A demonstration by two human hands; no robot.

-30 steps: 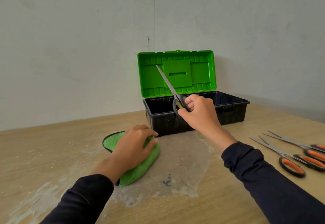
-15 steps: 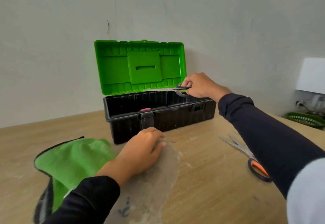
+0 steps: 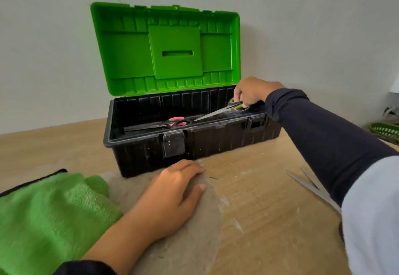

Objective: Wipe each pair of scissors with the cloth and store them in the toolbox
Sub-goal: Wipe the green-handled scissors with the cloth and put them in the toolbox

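A black toolbox (image 3: 216, 145) with its green lid (image 3: 166, 50) raised stands in the middle of the wooden table. My right hand (image 3: 251, 92) grips the grey-and-green handles of a pair of scissors (image 3: 224, 110) inside the box's right end, blades pointing left and down. Pink-handled scissors (image 3: 164, 123) lie on the box floor. My left hand (image 3: 172, 192) rests flat on the table in front of the box, holding nothing. The green cloth (image 3: 49, 216) lies to its left, apart from it.
Blades of more scissors (image 3: 308, 183) lie on the table at the right, partly hidden by my right sleeve. A green basket (image 3: 385, 131) sits at the far right edge. A pale wall stands close behind the toolbox.
My right hand carried the scissors from in front of the lid down into the toolbox's right end. My left hand left the cloth and now rests on the table. The view moved closer.
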